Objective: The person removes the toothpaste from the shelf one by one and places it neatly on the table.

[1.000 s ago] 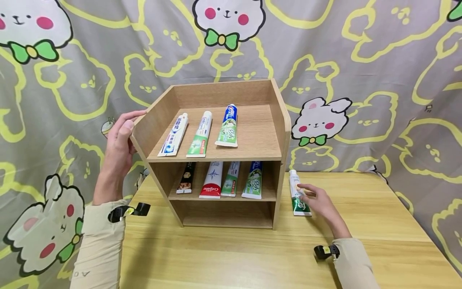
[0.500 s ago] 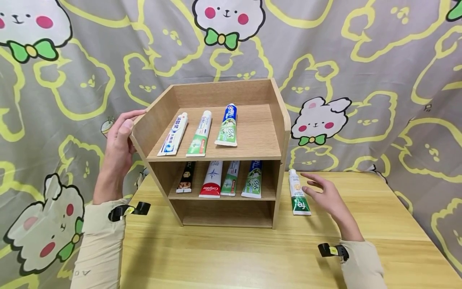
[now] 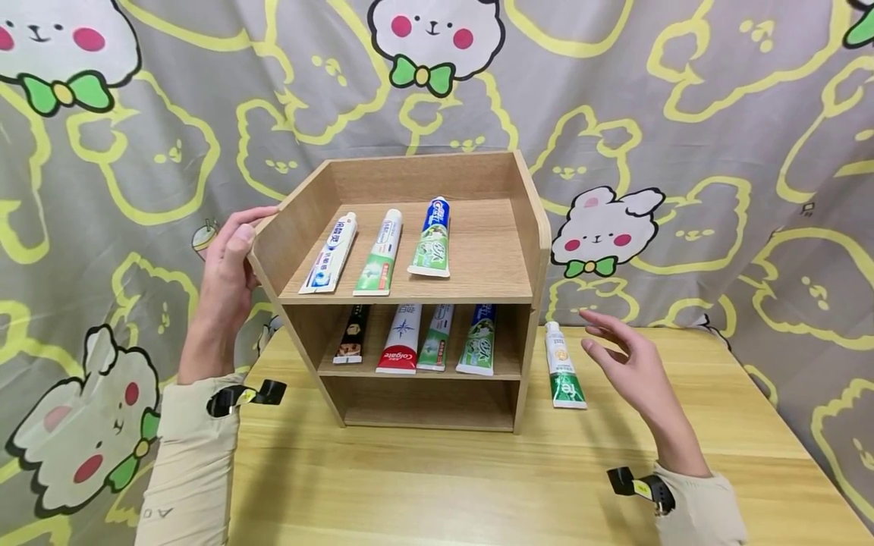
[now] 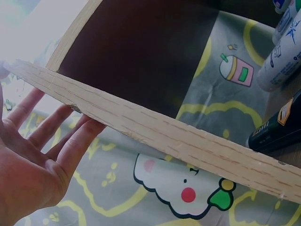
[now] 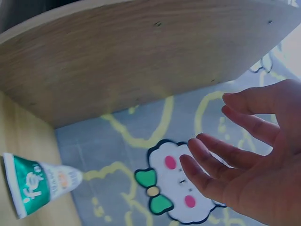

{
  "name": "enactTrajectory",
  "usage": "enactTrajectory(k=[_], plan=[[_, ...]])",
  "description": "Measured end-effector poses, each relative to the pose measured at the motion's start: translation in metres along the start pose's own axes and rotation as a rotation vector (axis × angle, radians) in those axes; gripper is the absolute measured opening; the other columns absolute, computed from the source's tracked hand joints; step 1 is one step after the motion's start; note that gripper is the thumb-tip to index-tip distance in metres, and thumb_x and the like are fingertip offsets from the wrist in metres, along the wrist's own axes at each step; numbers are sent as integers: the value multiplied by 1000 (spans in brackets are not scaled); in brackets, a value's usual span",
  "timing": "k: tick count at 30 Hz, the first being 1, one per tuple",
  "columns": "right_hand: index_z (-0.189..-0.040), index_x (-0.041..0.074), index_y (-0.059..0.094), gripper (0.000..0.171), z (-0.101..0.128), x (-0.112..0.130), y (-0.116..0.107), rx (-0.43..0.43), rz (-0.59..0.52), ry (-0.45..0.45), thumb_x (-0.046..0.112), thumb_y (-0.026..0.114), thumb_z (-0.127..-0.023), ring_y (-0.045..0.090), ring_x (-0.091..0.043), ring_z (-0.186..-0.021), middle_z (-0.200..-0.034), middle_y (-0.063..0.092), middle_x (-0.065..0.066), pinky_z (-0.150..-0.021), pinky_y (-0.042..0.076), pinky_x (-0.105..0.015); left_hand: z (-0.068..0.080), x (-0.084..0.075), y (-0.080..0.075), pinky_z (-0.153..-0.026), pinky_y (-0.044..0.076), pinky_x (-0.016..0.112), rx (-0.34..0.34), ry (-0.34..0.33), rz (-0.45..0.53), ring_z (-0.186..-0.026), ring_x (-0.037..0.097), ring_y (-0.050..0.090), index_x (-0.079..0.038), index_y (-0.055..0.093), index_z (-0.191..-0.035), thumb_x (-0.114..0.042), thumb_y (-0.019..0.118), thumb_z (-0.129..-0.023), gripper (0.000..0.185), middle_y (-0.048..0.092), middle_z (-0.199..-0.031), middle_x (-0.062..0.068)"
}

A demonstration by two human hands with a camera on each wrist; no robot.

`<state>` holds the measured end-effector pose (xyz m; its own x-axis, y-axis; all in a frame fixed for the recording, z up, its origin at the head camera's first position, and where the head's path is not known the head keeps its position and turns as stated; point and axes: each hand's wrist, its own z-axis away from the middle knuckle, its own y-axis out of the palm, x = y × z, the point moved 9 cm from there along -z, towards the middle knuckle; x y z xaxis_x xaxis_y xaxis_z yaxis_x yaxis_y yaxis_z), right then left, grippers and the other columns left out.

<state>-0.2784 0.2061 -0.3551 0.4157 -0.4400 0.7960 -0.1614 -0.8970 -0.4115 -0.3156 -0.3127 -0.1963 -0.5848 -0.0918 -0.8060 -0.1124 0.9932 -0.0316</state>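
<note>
My left hand (image 3: 228, 262) holds the upper left side panel of a small wooden shelf (image 3: 406, 298), thumb at its front edge. In the left wrist view its fingers (image 4: 77, 146) lie against the panel's outer face. My right hand (image 3: 631, 364) is raised over the table, right of the shelf, fingers apart and slightly bent, holding nothing. Just left of it a white and green toothpaste tube (image 3: 564, 368) lies on the table, beside the shelf. In the right wrist view that hand (image 5: 244, 155) is well apart from the tube (image 5: 37, 186).
On the top board lie a white tube (image 3: 331, 254), a white-green tube (image 3: 378, 254) and a blue-green tube (image 3: 432, 239). Several more toothpaste tubes, including a red-ended one (image 3: 400, 349), lie on the middle board. A patterned curtain (image 3: 614, 91) hangs behind the table (image 3: 410, 485).
My right hand has drawn away from the white and green toothpaste tube, rightward and up, and its fingers have spread. The tube stays on the table; my left hand has not moved.
</note>
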Motion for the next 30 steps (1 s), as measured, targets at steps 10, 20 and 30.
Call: enactTrajectory(k=[10, 20, 30], plan=[[-139, 8, 63, 42, 12, 42, -10, -74, -95, -83, 1, 67, -98, 60, -9, -119, -138, 61, -2, -90, 51, -15, -1, 0, 1, -46, 32, 25, 2, 2, -10, -81, 26, 52, -11, 67, -133, -31, 51, -98, 43, 58, -119, 15], [-136, -4, 60, 49, 25, 90, -10, -78, -258, -238, -19, 65, -89, 59, -23, -125, -142, 55, -19, -98, 51, -25, 0, 1, 0, -48, 40, 24, 6, 2, 12, -85, 27, 56, -11, 66, -133, -30, 51, -99, 42, 60, -120, 16], [-137, -14, 53, 64, 32, 127, 4, -22, -354, -456, -31, 65, -77, 55, -29, -128, -142, 51, -30, -103, 48, -31, 1, 0, 0, -49, 40, 24, 2, 2, 13, -86, 27, 55, -11, 66, -133, -30, 50, -99, 42, 59, -121, 16]])
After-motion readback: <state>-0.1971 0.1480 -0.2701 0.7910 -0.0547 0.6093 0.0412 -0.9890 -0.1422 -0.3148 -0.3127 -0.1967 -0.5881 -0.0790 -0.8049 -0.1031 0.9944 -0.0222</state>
